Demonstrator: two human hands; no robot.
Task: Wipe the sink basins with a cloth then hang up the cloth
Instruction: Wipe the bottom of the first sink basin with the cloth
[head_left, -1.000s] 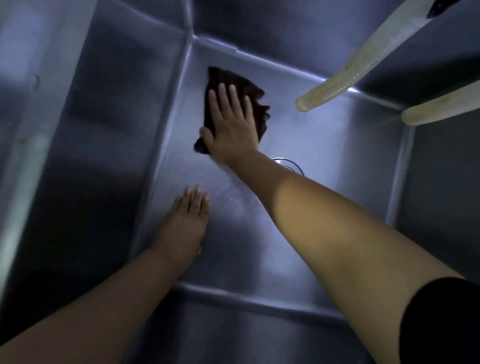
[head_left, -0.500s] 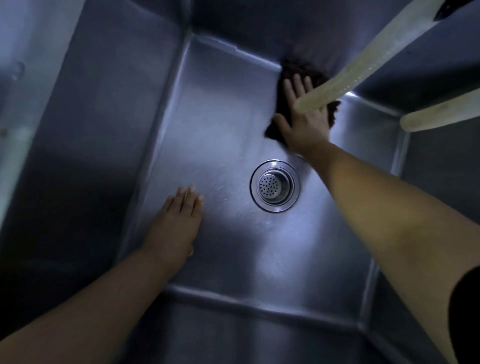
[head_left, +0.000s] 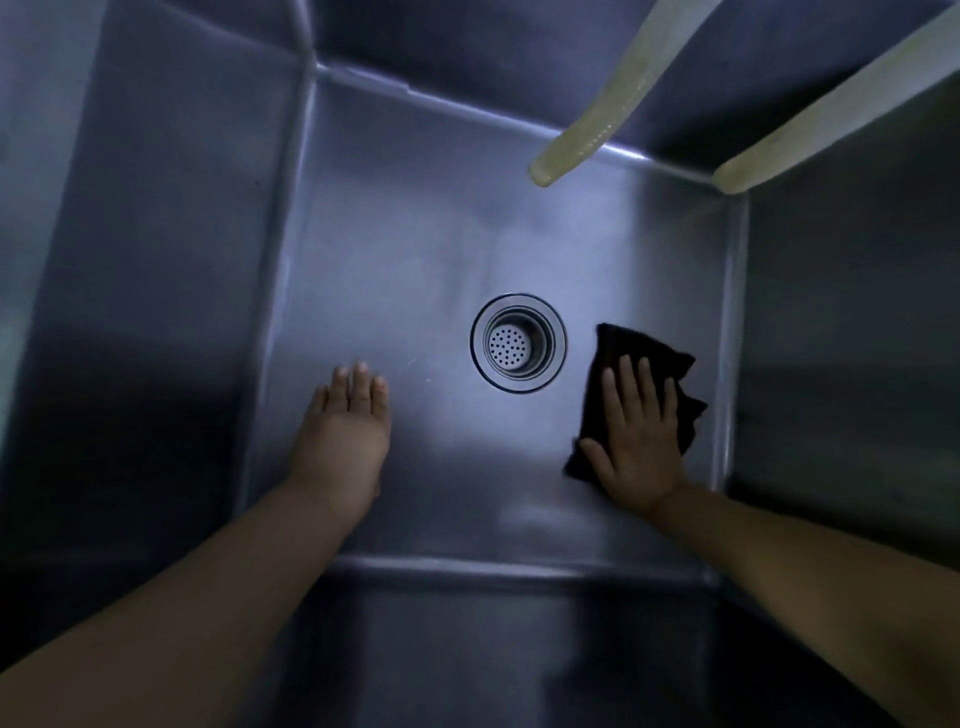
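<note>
Dark cloth (head_left: 631, 358) lies flat under right hand (head_left: 641, 439) fingers (head_left: 629, 379).

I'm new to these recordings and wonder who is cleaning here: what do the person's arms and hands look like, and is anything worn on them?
Two bare forearms reach down into the steel sink. The left hand and right hand wear no gloves, and no rings, watch or bracelet show on the fingers or wrists. No sleeve is visible on either arm in this view; the light is dim, so fine marks cannot be made out.
</note>
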